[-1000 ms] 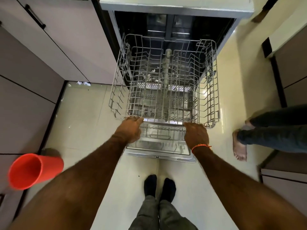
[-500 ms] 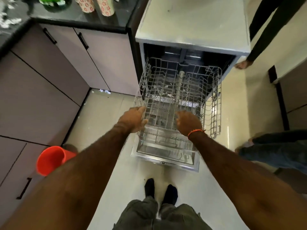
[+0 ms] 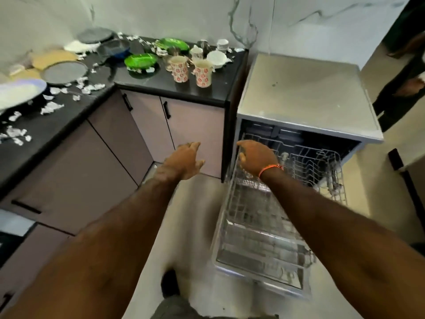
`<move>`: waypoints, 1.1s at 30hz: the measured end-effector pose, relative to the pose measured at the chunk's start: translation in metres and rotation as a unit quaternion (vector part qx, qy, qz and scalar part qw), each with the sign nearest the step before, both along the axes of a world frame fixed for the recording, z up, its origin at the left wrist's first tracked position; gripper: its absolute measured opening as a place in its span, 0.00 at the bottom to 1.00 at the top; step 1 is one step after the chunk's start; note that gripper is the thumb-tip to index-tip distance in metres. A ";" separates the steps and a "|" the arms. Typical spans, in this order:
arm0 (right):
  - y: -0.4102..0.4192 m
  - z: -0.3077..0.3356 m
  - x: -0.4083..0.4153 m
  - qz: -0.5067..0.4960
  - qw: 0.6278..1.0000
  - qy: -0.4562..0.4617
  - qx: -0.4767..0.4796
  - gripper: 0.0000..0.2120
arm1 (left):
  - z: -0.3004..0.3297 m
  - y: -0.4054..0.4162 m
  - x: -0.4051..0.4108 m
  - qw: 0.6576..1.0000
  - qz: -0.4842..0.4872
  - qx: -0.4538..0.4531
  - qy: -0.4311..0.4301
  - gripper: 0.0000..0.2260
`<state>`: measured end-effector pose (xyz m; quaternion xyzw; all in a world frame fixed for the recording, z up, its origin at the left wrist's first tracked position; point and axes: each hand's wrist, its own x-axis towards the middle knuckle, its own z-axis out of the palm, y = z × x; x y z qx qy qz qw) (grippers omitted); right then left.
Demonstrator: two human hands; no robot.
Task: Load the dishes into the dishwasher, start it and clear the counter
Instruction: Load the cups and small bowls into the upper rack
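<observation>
Wire rack (image 3: pixel 285 199) sits pulled out of the open dishwasher (image 3: pixel 305 107) at 4 o'clock, both the left hand (image 3: pixel 184 161) and right hand (image 3: pixel 255 157) loose-fingered and empty above it, with cups (image 3: pixel 202 73) and plates (image 3: pixel 140 60) on the black counter (image 3: pixel 174 88) at 11 o'clock.

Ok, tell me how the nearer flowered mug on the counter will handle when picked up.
The nearer flowered mug looks ceramic, so probably rigid, breakable and fairly weighty for its size. It stands upright and taller than it is wide, so a sideways nudge might tip it. Its glossy surface may be slippery.
</observation>
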<state>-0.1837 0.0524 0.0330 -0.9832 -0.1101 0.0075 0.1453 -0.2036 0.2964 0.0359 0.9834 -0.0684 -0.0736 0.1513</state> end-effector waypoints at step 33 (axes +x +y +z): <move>0.155 0.033 0.416 -0.152 0.981 -0.003 0.123 0.42 | 0.059 0.139 0.456 0.982 -0.162 -0.005 -0.100 0.40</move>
